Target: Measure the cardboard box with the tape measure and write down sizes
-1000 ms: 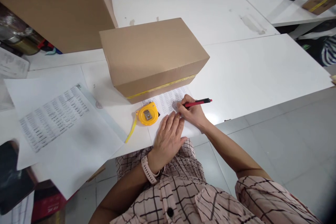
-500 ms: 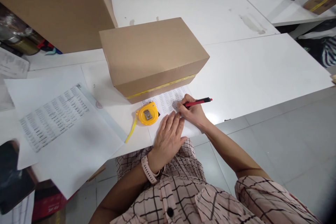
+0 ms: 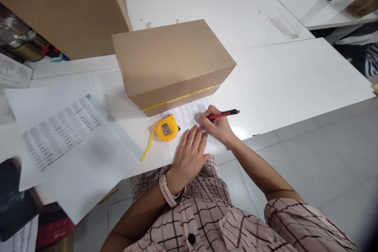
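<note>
Bright light, glare on the white table [image 3: 283, 75], blur at upper right.

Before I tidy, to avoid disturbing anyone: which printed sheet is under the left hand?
The sheet just in front of the cardboard box, where the right hand holds a pen; the printed sheets at left lie untouched.

Pen [image 3: 220, 115], one: slim, red barrel, black upper section, small red end. Gripped in the right hand [image 3: 213, 125], slanted, upper end pointing right; writing tip hidden by the fingers.

Printed sheet [image 3: 186, 112], one: white paper, rows and columns of small dark print on the upper part, too fine to read; lower part largely plain. Flat on the surface [image 3: 283, 82], at its front edge, left hand [image 3: 190, 151] spread over the lower part; far edge at the carton's [image 3: 174, 59] base, overlap unclear.
</note>
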Demonstrator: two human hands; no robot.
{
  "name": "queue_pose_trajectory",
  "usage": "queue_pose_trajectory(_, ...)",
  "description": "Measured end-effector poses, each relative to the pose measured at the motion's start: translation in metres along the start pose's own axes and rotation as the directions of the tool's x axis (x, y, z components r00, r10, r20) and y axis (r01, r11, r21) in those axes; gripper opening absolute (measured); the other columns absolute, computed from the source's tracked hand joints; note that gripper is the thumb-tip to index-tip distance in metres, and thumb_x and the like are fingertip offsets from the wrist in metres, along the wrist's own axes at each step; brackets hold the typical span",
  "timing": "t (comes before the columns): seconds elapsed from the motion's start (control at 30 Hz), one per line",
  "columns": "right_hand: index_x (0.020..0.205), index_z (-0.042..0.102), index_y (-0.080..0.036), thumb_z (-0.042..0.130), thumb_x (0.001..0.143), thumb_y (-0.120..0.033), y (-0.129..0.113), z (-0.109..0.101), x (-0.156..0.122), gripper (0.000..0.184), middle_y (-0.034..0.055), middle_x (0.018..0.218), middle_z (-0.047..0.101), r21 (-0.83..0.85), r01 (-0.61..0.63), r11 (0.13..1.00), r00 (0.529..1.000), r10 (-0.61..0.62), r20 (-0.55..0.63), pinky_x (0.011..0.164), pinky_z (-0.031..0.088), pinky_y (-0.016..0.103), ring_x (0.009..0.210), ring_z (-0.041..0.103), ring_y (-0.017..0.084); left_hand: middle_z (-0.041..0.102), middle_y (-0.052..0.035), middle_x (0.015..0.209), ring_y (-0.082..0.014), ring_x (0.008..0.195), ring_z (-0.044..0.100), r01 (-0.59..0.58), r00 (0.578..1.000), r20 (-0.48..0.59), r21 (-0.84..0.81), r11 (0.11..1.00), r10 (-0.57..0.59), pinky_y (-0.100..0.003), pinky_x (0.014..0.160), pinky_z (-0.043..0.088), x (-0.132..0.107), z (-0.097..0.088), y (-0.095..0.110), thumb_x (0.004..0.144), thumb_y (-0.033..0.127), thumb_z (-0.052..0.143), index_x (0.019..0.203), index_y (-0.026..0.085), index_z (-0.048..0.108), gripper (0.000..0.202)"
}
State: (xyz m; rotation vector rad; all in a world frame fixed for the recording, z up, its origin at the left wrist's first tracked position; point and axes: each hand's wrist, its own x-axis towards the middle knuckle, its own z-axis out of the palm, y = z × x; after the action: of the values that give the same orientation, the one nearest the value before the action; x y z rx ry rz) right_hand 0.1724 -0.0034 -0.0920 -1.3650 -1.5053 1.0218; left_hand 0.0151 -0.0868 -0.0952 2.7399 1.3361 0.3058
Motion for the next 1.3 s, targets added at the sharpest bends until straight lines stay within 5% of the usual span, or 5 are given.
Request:
queue_pose_trajectory(0.67, 0.069, 0.039, -0.024, 0.062, 0.086, -0.024, -0.002, -0.001, -0.001, 0.028, -0.0061, 0.061, 0.038, -0.027, 0.054, 0.998, 0.997, -0.056, -0.061, 0.054, 0.031, 0.028, 0.056, 0.036, 0.011, 0.045, -0.0218, 0.157, -0.0356, 0.148, 0.038, -0.002, 0.999, -0.039, -0.053, 0.999, 0.0, -0.051, 0.123, 0.032, 0.001, 0.002, 0.0, 0.096, 0.044, 0.061, 0.146, 0.003, 0.046, 0.066)
queue_pose_trajectory(0.83, 0.092, 0.055, -0.024, 0.056, 0.094, -0.027, 0.003, -0.025, -0.005, 0.003, 0.0008, 0.082, 0.057, -0.322, 0.154, 0.934, 0.975, -0.197, -0.105, 0.063, 0.041, 0.032, 0.069, 0.051, 0.015, 0.064, -0.0166, 0.137, -0.0295, 0.135, 0.054, -0.078, 0.951, -0.31, -0.301, 0.95, -0.02, -0.046, 0.112, 0.047, -0.01, -0.012, -0.006, 0.097, 0.03, 0.061, 0.127, 0.012, 0.059, 0.036)
queue_pose_trajectory(0.97, 0.103, 0.063, -0.024, 0.046, 0.09, -0.013, 0.017, -0.046, -0.004, 0.024, 0.0091, 0.096, 0.058, -0.662, 0.243, 0.709, 0.948, -0.319, 0.007, 0.067, 0.042, 0.035, 0.089, 0.054, 0.024, 0.069, -0.014, 0.124, -0.0286, 0.123, 0.059, 0.031, 0.831, -0.525, -0.282, 0.959, -0.182, -0.047, 0.105, 0.05, -0.02, -0.033, -0.027, 0.092, 0.018, 0.065, 0.123, 0.017, 0.059, 0.032)
queue_pose_trajectory(1.17, 0.117, 0.065, -0.019, 0.038, 0.092, -0.006, 0.019, -0.044, -0.003, 0.039, 0.0147, 0.099, 0.063, -0.751, 0.278, 0.598, 0.933, -0.354, 0.064, 0.07, 0.044, 0.039, 0.087, 0.053, 0.027, 0.059, -0.0211, 0.139, -0.04, 0.125, 0.054, 0.368, 0.871, -0.278, -0.175, 0.913, -0.405, -0.058, 0.105, 0.041, -0.015, -0.034, -0.067, 0.088, 0.034, 0.072, 0.138, 0.016, 0.05, 0.058)
queue_pose_trajectory(1.3, 0.113, 0.069, -0.018, 0.041, 0.097, -0.016, -0.011, -0.033, -0.009, 0.032, 0.0143, 0.097, 0.067, -0.568, 0.315, 0.76, 0.923, -0.385, -0.004, 0.079, 0.049, 0.043, 0.091, 0.059, 0.027, 0.064, -0.0165, 0.131, -0.0354, 0.119, 0.059, 0.393, 0.859, -0.184, -0.359, 0.847, -0.477, -0.054, 0.105, 0.042, -0.012, -0.037, -0.07, 0.087, 0.035, 0.072, 0.135, 0.021, 0.051, 0.054)
